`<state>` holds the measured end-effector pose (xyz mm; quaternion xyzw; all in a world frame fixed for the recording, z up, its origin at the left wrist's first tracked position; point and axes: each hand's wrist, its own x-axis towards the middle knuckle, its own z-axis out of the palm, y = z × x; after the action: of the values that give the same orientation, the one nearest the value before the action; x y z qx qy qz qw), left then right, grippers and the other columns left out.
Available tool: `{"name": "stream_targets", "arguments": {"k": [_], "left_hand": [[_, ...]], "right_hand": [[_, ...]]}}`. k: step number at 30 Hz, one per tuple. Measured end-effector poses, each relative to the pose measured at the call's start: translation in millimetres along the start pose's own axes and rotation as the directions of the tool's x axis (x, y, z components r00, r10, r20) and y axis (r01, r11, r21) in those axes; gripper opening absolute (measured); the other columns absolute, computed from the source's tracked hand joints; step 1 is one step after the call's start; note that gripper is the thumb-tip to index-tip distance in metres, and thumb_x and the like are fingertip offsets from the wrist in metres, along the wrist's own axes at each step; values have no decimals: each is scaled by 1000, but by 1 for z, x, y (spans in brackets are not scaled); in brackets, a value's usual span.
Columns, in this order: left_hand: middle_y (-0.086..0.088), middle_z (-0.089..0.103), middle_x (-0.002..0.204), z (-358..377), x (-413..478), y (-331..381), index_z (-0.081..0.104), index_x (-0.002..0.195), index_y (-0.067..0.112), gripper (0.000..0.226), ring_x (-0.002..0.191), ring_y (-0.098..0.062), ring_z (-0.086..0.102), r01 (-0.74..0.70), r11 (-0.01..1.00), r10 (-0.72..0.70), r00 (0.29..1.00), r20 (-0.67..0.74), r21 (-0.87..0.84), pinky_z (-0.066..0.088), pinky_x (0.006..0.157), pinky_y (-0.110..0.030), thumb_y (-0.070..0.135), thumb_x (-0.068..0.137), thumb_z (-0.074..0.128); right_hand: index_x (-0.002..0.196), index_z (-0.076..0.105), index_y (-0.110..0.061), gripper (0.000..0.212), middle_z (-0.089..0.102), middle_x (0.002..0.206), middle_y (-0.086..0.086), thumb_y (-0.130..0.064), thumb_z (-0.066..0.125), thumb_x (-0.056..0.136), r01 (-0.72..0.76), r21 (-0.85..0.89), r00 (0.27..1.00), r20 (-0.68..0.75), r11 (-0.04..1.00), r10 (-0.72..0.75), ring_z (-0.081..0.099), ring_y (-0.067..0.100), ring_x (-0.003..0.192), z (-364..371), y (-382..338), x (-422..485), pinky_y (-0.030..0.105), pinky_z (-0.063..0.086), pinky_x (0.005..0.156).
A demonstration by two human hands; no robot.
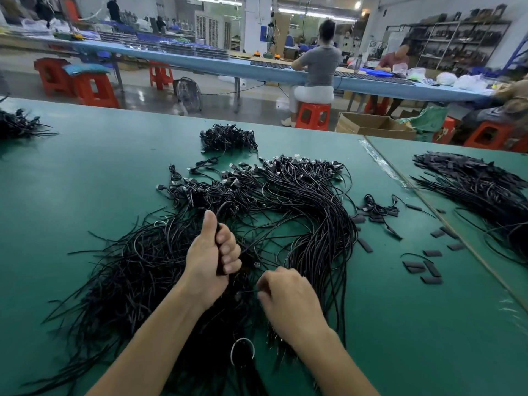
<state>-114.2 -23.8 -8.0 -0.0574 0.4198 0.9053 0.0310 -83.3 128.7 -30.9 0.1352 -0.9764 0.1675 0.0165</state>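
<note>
A big heap of thin black USB cables (285,201) lies spread over the green table (85,172). My left hand (213,258) grips a bunch of these cables in a fist, thumb pointing up. Just to its right, my right hand (285,295) pinches a single cable end between its curled fingers, above the loose cable tails. A white band (242,350) circles a bundle near the front edge.
A small tied cable bundle (228,140) sits farther back. Short black sleeve pieces (423,267) lie scattered at the right. Another cable pile (480,187) lies on the adjoining table, and one more (20,124) at far left. People sit on red stools (313,115) beyond.
</note>
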Motion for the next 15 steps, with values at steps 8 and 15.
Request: {"name": "stream_targets", "arguments": {"k": [8, 15], "left_hand": [[1, 34, 46, -7, -3, -4, 57, 69, 14, 49, 27, -6, 24, -63, 988, 65, 998, -7, 144, 21, 27, -13, 54, 95, 44], [0, 30, 46, -3, -2, -6, 45, 54, 20, 55, 32, -9, 21, -104, 955, 120, 992, -42, 279, 19, 29, -17, 60, 91, 44]], "right_hand": [[115, 56, -17, 24, 55, 118, 7, -35, 52, 100, -52, -208, 996, 59, 977, 65, 47, 29, 115, 23, -13, 10, 39, 37, 96], [112, 61, -25, 18, 52, 114, 3, -18, 61, 95, -9, -165, 999, 32, 986, 14, 46, 26, 112, 26, -9, 19, 33, 37, 92]]}}
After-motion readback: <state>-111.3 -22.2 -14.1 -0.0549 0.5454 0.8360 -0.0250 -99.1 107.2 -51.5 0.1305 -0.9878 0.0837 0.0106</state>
